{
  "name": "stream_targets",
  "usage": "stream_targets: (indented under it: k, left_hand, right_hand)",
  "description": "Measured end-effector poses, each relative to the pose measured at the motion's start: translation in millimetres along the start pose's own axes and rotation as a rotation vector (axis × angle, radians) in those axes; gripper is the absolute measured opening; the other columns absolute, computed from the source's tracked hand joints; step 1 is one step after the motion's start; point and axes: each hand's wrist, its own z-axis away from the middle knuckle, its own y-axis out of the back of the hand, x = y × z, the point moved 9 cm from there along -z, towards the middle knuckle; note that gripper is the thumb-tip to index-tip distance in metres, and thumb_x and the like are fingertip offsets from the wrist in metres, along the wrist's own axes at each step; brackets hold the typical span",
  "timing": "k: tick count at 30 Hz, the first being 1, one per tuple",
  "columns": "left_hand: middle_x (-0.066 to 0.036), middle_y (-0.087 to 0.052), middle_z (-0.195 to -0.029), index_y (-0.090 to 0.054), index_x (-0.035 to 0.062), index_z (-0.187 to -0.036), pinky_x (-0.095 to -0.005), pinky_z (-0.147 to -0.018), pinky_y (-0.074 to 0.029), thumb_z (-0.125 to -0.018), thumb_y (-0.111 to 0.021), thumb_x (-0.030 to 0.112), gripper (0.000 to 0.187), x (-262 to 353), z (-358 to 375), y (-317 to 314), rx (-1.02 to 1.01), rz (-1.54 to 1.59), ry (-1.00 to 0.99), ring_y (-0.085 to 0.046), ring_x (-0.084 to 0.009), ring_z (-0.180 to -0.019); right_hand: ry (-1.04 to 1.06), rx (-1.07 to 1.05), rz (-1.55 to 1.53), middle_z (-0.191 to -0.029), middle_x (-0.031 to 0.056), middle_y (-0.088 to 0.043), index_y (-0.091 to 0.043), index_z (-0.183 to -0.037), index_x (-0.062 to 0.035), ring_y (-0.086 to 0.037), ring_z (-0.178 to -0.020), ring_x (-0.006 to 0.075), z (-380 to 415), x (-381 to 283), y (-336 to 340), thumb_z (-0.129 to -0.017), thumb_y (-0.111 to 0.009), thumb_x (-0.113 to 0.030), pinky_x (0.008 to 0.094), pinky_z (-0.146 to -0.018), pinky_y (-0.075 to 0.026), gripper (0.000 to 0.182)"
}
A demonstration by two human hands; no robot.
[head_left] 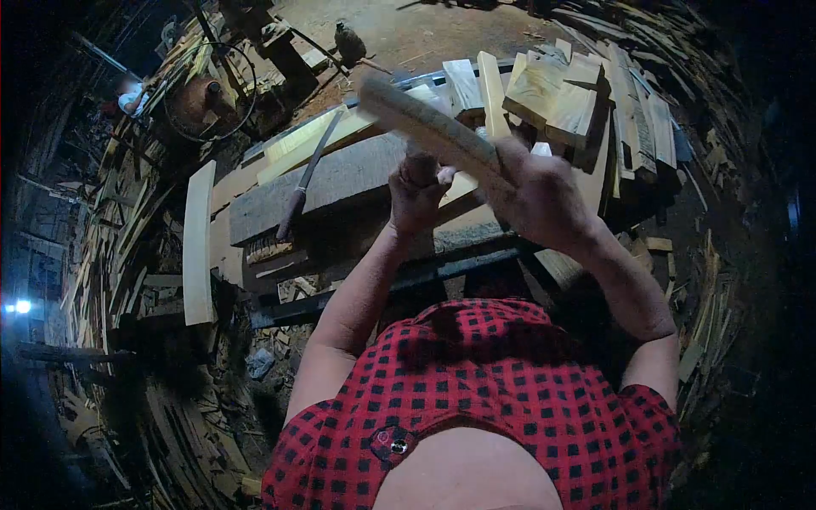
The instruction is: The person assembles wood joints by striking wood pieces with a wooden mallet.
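Two hands were raised over the workbench (pixel 357 174), and between them they shared one long, pale wooden stick (pixel 425 123). The right hand (pixel 544 200) was wrapped shut around the stick's near end, its fingers curled fully over the wood, while the stick slanted up and away to the left, its far end hanging free in the air above the bench. The left hand (pixel 418 197) was closed in a fist around a short dark handle (pixel 418 166) that stood up just beneath the stick's middle; what tool the handle belonged to could not be told. One long metal tool with a dark grip (pixel 299 183) lay diagonally across the grey bench top, well left of both hands. One pale plank (pixel 199 246) stood nearly upright off the bench's left edge. A stack of cut wooden blocks (pixel 557 89) crowded the bench's far right corner, too many and too overlapped to count. Loose offcuts (pixel 705 323) littered the ground on both sides. Open room lay mainly along the bench's middle, between the metal tool and the hands.
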Motion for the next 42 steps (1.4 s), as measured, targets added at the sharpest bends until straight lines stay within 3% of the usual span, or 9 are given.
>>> stream_targets:
  k: [5,8,12,17,22,28,33,36,42]
  left_hand:
    - [-0.001,-0.058,-0.081,-0.061,0.0034,-0.076,-0.0279,-0.061,-0.044,-0.073,-0.065,0.008,0.007,29,12,-9,-0.169,-0.785,-0.482,-0.055,-0.0140,-0.073]
    - [-0.002,-0.058,-0.081,-0.060,0.0043,-0.074,-0.0296,-0.060,-0.044,-0.076,-0.063,0.011,0.008,4,4,0,-0.119,-0.371,-0.044,-0.056,-0.0170,-0.072]
    - [-0.002,-0.057,-0.067,-0.058,0.0037,-0.070,-0.0300,-0.054,-0.043,-0.074,-0.065,0.011,0.011,46,22,-17,0.001,-0.751,-0.729,-0.055,-0.0159,-0.060]
    - [-0.006,-0.055,-0.079,-0.053,0.0079,-0.098,-0.0366,-0.061,-0.042,-0.074,-0.068,0.018,0.031,-30,6,-5,-0.252,-0.275,0.109,-0.054,-0.0212,-0.071]
    - [-0.002,-0.053,-0.062,-0.053,0.0066,-0.088,-0.0307,-0.049,-0.040,-0.077,-0.066,0.019,0.021,25,10,-1,0.058,0.006,-0.398,-0.052,-0.0161,-0.054]
    - [-0.005,-0.055,-0.094,-0.047,0.0065,-0.099,-0.0341,-0.075,-0.041,-0.079,-0.066,0.023,0.032,-37,13,-18,-0.398,-0.504,0.152,-0.051,-0.0150,-0.084]
    - [0.000,-0.057,-0.069,-0.056,0.0037,-0.075,-0.0231,-0.055,-0.042,-0.075,-0.067,0.008,0.012,-42,16,5,0.023,0.474,0.211,-0.051,-0.0063,-0.063]
    - [-0.001,-0.056,-0.068,-0.053,0.0048,-0.072,-0.0231,-0.056,-0.043,-0.074,-0.066,0.006,0.013,-12,23,29,-0.014,-0.210,-0.188,-0.052,-0.0060,-0.061]
    - [-0.003,-0.054,-0.070,-0.049,0.0054,-0.081,-0.0256,-0.060,-0.048,-0.074,-0.065,0.003,0.017,-36,40,65,0.350,0.246,0.059,-0.057,-0.0119,-0.062]
  right_hand:
    - [-0.018,0.311,-0.267,-0.073,0.0123,-0.059,-0.049,-0.096,-0.0039,-0.062,-0.067,0.0228,-2,-17,63,-0.080,-0.064,-0.019,0.0337,-0.057,-0.048,0.027]
    - [-0.004,0.555,-0.399,-0.073,0.0119,-0.059,-0.049,-0.098,-0.0042,-0.061,-0.065,0.0246,16,-10,66,-0.078,-0.065,-0.019,0.0350,-0.057,-0.048,0.029]
    - [-0.056,-0.081,0.003,-0.067,0.0151,-0.057,-0.050,-0.098,-0.0038,-0.059,-0.063,0.0366,19,1,2,-0.072,-0.066,-0.013,0.0405,-0.054,-0.048,0.032]
    - [-0.092,0.361,-0.392,-0.077,0.0160,-0.059,-0.054,-0.098,-0.0027,-0.062,-0.071,0.0232,20,-13,66,-0.074,-0.068,-0.013,0.0338,-0.062,-0.049,0.030]
    - [-0.074,-0.050,-0.071,-0.078,0.0138,-0.060,-0.053,-0.100,-0.0021,-0.062,-0.065,0.0286,28,7,-3,-0.076,-0.065,-0.015,0.0356,-0.054,-0.049,0.030]
    - [-0.112,0.566,-0.442,-0.075,0.0132,-0.060,-0.051,-0.098,-0.0043,-0.062,-0.061,0.0268,33,-6,53,-0.075,-0.065,-0.014,0.0342,-0.052,-0.049,0.028]
    - [0.045,0.082,-0.067,-0.068,0.0172,-0.057,-0.049,-0.099,-0.0052,-0.060,-0.063,0.0354,33,-2,-14,-0.076,-0.063,-0.014,0.0424,-0.052,-0.047,0.028]
    - [-0.152,0.052,-0.216,-0.075,0.0190,-0.059,-0.049,-0.100,-0.0064,-0.061,-0.072,0.0368,40,22,-24,-0.074,-0.063,-0.010,0.0389,-0.058,-0.048,0.029]
    - [-0.527,-0.334,0.065,-0.077,0.0219,-0.059,-0.039,-0.097,-0.0044,-0.059,-0.076,0.0402,113,123,-137,-0.071,-0.061,-0.021,0.0490,-0.069,-0.045,0.037]
